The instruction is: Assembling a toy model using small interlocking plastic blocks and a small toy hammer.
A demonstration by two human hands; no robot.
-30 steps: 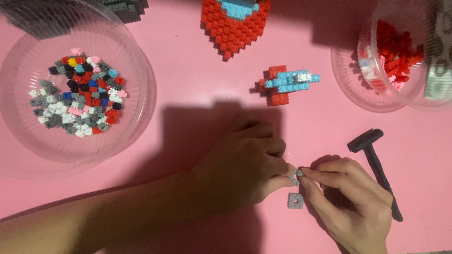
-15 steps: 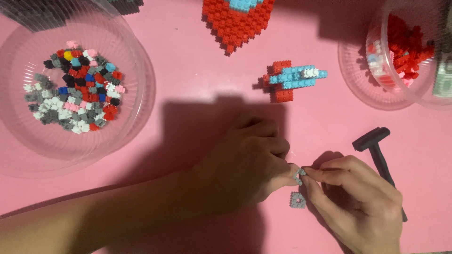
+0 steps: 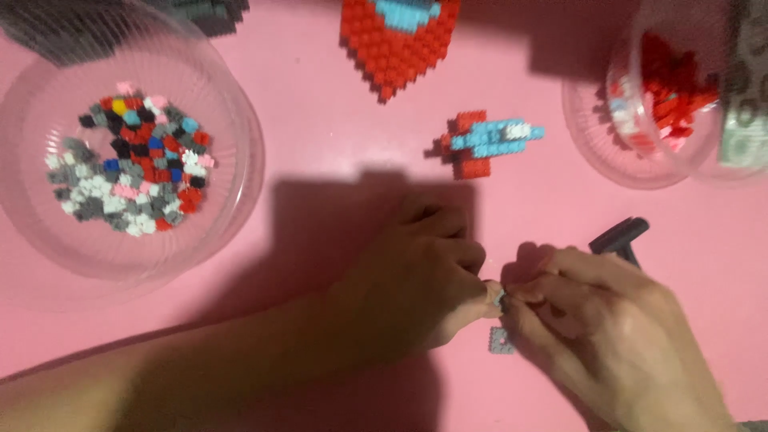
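While our left hand and right hand pinch the tiny grey brick between fingertips, a grey plate lies just below them. It looks light, stiff, slippery — we grip its edges.

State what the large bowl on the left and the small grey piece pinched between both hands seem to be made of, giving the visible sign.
Large bowl: likely clear plastic; see-through, glossy rim. Small grey piece between left hand and right hand: probably moulded plastic, like the studded bricks; too blurred for certainty.
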